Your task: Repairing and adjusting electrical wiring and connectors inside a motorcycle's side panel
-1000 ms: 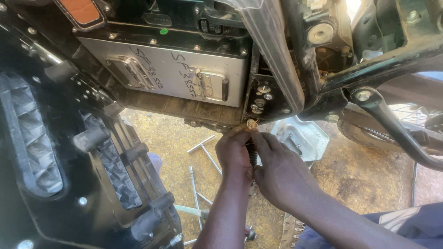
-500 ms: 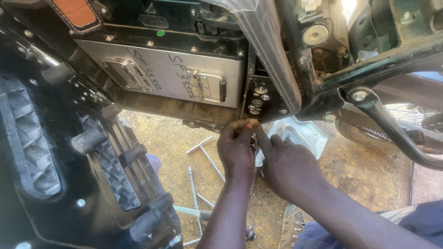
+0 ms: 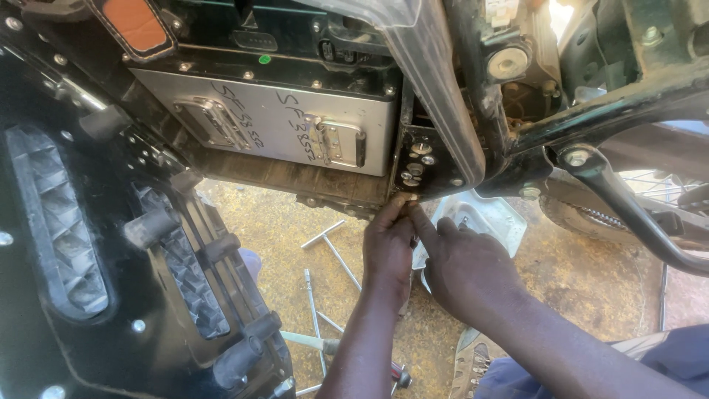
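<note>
**Both hands at a small fastener under the frame**

Sandy, dusty ground fills the lower middle of the view, strewn with loose tools. Nearest the camera, a blue trouser leg and a worn shoe sit at the bottom edge. Just beyond, long metal T-handle wrenches lie on the ground, well apart from the hands.

Both forearms rise from the bottom edge and converge upward. The left hand and the right hand touch side by side, fingertips pointing up and away. Their grip is closed in a pinch on a small brass-coloured fastener, which sits directly above the fingertips at the lower edge of a black bracket plate. I cannot tell how the fastener's long axis runs. The left hand is slightly nearer it; the right index finger reaches in from the right.

Farther off, a silver metal case with latches hangs left of the bracket, a black ribbed panel runs down the left side, and a curved black tube crosses at right.
</note>
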